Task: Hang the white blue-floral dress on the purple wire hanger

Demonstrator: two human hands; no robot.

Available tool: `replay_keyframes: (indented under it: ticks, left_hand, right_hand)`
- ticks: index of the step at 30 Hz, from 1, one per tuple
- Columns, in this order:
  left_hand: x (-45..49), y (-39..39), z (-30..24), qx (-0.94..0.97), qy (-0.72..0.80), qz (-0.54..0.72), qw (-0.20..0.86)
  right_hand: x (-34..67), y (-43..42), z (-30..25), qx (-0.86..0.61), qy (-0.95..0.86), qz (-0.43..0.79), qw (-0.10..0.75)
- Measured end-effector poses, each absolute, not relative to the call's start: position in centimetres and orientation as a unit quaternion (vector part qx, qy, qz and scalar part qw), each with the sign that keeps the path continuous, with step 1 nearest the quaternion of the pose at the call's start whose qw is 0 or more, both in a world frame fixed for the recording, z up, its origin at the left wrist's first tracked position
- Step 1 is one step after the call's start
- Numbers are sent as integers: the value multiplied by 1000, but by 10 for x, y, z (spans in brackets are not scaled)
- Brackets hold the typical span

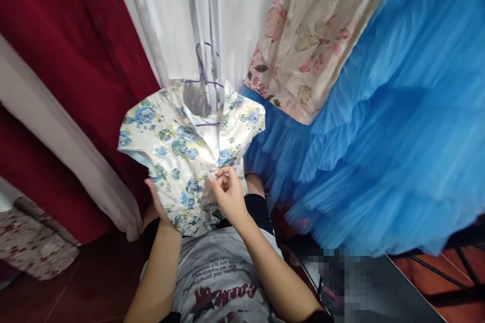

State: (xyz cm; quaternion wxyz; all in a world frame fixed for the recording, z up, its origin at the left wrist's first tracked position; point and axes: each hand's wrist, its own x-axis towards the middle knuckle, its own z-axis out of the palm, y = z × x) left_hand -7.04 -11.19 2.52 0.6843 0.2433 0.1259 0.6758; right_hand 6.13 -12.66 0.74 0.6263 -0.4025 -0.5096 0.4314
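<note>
A white top [178,146] with blue flowers and cap sleeves hangs on a thin purple hanger [202,68] in front of me. Its collar is open and its lower end bunches up near my lap; I cannot tell if it continues into a skirt. My left hand [158,204] supports the top from its lower left side, with most fingers hidden behind the cloth. At the middle of the front opening, my right hand [228,191] pinches the edge between thumb and fingers, the other fingers curled.
Behind the top hangs white cloth [242,15]. Dark red cloth [68,35] hangs at left, a beige dress with pink flowers [299,45] and a layered blue tulle skirt [401,126] at right. A dark, partly blurred-out flat surface [394,282] stands at lower right, above a reddish tiled floor [91,282].
</note>
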Motion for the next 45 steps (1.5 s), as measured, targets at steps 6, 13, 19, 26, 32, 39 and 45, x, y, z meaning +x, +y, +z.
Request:
replay_keyframes:
  ticks: [6, 13, 19, 26, 32, 39, 45]
  left_hand:
    - [-68, -117, 19, 319, 343, 599, 649]
    - [-78, -93, 10, 296, 400, 710, 498]
    - [-56, -111, -8, 483, 431, 759, 70]
    - [-30, -118, -25, 653, 428, 570, 257]
    - [-49, -107, -29, 702, 410, 513, 276]
    - [-66, -90, -44, 760, 398, 424, 290]
    - [-77, -56, 48, 766, 362, 487, 212]
  right_hand:
    - [74, -124, 15, -432, -555, 405, 585]
    - [100, -129, 21, -407, -596, 418, 551]
    - [94, -131, 23, -399, -510, 509, 567]
    - [93, -124, 35, -396, -511, 557, 522]
    - [94, -46, 115, -364, -491, 535, 583]
    - [97, 7, 192, -349, -496, 517, 604]
    - [111, -18, 190, -345, -602, 423, 582]
